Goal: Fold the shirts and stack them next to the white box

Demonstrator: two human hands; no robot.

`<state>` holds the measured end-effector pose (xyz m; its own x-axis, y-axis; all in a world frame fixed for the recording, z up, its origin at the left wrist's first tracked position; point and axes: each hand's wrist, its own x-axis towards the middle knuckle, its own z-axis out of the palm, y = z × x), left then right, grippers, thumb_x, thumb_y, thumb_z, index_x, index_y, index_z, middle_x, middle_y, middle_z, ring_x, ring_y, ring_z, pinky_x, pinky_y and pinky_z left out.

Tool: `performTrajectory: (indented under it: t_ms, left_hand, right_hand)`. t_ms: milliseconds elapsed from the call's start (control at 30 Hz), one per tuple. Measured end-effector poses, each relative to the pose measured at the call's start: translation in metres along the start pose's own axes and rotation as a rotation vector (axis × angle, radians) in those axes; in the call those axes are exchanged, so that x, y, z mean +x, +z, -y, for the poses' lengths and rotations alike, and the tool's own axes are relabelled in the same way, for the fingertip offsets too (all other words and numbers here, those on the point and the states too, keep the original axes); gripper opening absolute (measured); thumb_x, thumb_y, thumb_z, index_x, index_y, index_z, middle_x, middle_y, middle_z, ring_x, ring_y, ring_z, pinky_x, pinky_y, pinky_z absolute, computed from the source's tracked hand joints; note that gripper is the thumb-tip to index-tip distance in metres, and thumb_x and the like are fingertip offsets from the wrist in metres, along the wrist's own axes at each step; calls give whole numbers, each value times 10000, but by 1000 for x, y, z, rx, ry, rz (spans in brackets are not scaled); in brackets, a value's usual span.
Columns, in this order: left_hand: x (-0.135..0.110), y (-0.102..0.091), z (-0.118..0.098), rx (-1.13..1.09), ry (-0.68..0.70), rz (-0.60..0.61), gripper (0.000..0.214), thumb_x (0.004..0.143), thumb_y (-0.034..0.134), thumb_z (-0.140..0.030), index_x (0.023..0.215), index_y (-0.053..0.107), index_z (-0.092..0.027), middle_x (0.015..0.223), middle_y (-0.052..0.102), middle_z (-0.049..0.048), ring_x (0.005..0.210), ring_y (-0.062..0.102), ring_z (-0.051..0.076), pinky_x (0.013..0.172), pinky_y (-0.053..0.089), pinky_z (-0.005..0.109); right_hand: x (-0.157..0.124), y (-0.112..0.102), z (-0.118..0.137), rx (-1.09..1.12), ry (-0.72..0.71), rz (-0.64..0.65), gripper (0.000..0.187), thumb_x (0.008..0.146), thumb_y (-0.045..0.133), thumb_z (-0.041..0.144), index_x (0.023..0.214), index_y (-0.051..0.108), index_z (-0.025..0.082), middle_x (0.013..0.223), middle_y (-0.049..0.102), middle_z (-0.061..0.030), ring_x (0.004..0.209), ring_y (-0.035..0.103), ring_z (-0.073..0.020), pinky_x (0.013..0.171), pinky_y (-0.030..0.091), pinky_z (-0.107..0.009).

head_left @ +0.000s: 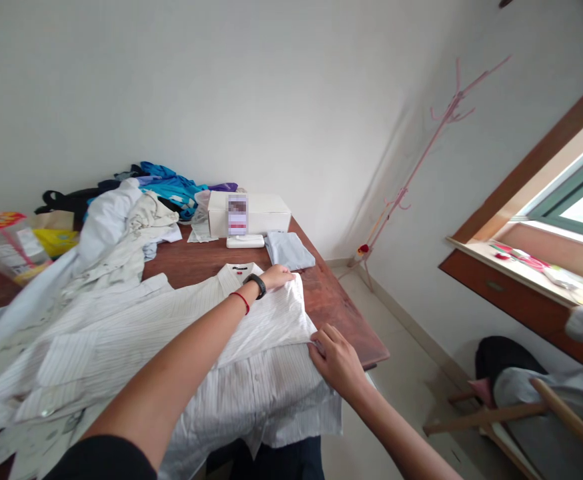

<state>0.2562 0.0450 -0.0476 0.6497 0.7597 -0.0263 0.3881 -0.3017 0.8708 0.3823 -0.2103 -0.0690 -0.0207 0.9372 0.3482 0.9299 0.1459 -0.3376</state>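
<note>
Pale walls (pixel 221 100) back the room in the head view I work from, and a brown wooden surface (pixel 341 313) carries a white box (pixel 266 217), my landmark. A heap of clothes (pixel 171 190) lies left of the box, and a folded grey cloth (pixel 291 250) sits just beside its right end. Nearer to me than the box, a striped shirt (pixel 281 323) lies spread, its lower part hanging past the near edge. My left hand (pixel 277 277), below the box's right end, pinches the shirt's far corner; my right hand (pixel 334 353), farther right and nearer me, is closed on its side edge. I judge the fabric light, limp and quick to crease, so I'd grip by corners and seams, keeping it lightly taut.
</note>
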Motion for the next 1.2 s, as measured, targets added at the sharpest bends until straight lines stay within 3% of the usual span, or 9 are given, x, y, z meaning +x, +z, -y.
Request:
performTrajectory:
  t_ms: [300,533,700,767,867,933,1033,1167,1200]
  left_hand:
    - [-10,0,20,-209,65,-113,441,845,555,-605,783,584,-170,595,468,-46,543,442,113,528,340,227]
    - [-6,15,16,2,102,-253,297,884,606,-469,832,606,-176,640,565,-21,607,532,141,591,369,241]
    - [-9,23,9,287,84,-315,217,924,598,-420,892,637,-209,787,678,42,782,652,221,683,415,293]
    - [-12,24,4,392,72,-316,240,957,549,-433,965,638,-210,835,698,74,835,674,256,723,439,328]
    - [-18,20,-5,518,63,-300,305,1006,445,-424,1075,626,-187,888,711,122,873,690,293,768,471,382]
    - [-29,16,-13,581,79,-289,348,1024,391,-408,1158,606,-168,973,708,153,926,687,308,793,486,407]
    - [-60,10,-23,648,148,-270,364,1018,412,-377,1277,565,-173,1244,637,178,1110,632,310,893,484,422]
    - [-130,4,-17,761,429,-84,505,960,550,-386,1430,483,-213,1509,477,135,1375,448,316,1109,371,463]
    - [-149,2,-11,775,432,-53,559,956,560,-410,1468,452,-214,1562,422,135,1421,397,328,1135,345,485]
  right_hand:
    - [-8,9,-11,102,196,-250,108,915,480,217,833,550,214,729,578,-5,665,556,-169,648,399,-274]
    - [-3,-4,-20,78,320,-129,81,870,506,233,790,495,222,724,569,1,667,554,-179,621,388,-280]
    - [-2,-13,-16,-35,245,-27,70,872,484,208,887,552,220,911,621,-64,833,620,-229,722,493,-334]
    - [1,-16,-12,-67,137,-24,191,885,500,221,1049,598,206,1104,632,-117,1020,623,-268,862,520,-395]
    - [8,-19,-5,-52,-106,74,373,914,528,242,1282,587,229,1441,510,-127,1331,487,-297,1087,439,-458]
    - [13,-18,-4,-26,-201,189,418,944,513,257,1358,571,254,1545,434,-93,1418,412,-287,1155,389,-455]
    - [18,-16,-8,3,-182,336,492,993,472,327,1476,490,237,1606,369,-85,1471,356,-275,1203,336,-452]
    - [19,-14,-18,28,-118,472,578,1031,401,458,1569,349,253,1663,235,-58,1535,201,-261,1245,227,-473]
    - [20,-15,-20,29,-111,500,590,1035,382,476,1581,315,263,1671,198,-50,1542,167,-257,1249,202,-480]
